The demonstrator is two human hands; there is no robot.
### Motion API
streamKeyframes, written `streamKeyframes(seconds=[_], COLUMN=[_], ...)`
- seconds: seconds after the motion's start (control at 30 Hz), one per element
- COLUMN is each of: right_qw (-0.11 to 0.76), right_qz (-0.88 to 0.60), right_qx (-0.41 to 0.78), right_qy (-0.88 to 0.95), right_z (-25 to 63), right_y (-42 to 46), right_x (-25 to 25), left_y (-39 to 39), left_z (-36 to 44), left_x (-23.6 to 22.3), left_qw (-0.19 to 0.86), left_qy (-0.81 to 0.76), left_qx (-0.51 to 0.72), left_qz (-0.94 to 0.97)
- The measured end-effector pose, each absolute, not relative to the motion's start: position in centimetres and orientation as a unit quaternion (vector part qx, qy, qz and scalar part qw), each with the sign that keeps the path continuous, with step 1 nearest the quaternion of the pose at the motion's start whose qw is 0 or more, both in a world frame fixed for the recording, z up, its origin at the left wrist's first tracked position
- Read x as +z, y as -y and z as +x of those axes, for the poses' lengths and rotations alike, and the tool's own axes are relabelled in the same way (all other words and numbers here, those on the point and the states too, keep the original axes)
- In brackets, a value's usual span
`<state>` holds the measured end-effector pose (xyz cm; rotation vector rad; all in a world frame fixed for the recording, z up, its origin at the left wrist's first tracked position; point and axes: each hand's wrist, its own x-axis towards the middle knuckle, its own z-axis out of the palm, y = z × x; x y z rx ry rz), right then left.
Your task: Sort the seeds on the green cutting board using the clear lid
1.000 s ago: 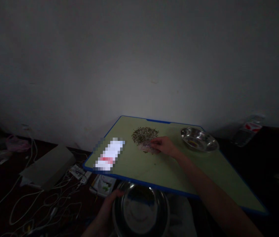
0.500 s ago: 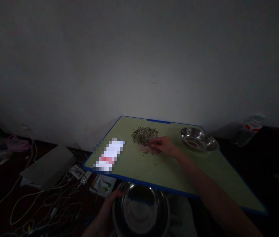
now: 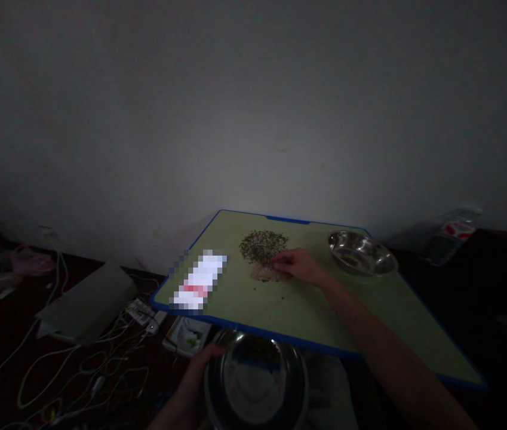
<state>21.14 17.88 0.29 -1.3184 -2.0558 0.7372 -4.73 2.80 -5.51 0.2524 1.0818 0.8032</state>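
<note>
My left hand (image 3: 203, 364) grips the rim of a shiny steel bowl (image 3: 255, 382), held below the near edge of the table. On the tabletop lies a spread heap of small dark and pale bits (image 3: 263, 246), like seeds or grains. My right hand (image 3: 297, 264) rests at the heap's near right side, fingertips pinched together. Whatever is between those fingertips is too small to make out. Under them, a pinkish, see-through patch (image 3: 266, 273), which looks like thin plastic, borders the heap. A few stray bits are scattered on the near side.
The pale green table (image 3: 253, 304) has a blue rim and stands against the wall. A second steel bowl (image 3: 363, 254) sits at its right, a bright pixelated phone-like rectangle (image 3: 199, 280) at its left. A plastic bottle (image 3: 452, 236), cables (image 3: 96, 370) and a grey box (image 3: 87, 301) lie beyond the table.
The right fingertips have shifted very slightly at the heap's near edge, and a stray bit now lies nearer on the table. My left hand and its bowl stay put.
</note>
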Motion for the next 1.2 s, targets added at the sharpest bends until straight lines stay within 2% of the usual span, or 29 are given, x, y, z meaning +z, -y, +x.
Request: streamKeyframes(seconds=[0.3, 0.77, 1.03, 1.2], right_qw=[0.274, 0.239, 0.230, 0.254], right_qz=[-0.496, -0.481, -0.485, -0.481], right_qx=[0.268, 0.415, 0.428, 0.376], right_qy=[0.779, 0.734, 0.727, 0.750], right_z=[21.1, 21.0, 20.7, 20.4], right_y=[-17.6, -16.8, -16.4, -16.7], right_x=[0.7, 1.2, 1.6, 1.6], left_y=[-2.1, -2.5, -2.4, -2.4], left_z=[-3.2, -3.9, -4.2, -4.2], left_x=[-3.1, -3.5, -4.1, -3.7], left_qw=[0.768, 0.775, 0.786, 0.795], left_qy=[-0.504, -0.505, -0.478, -0.474], left_qx=[0.370, 0.360, 0.374, 0.364], left_qz=[0.136, 0.121, 0.122, 0.103])
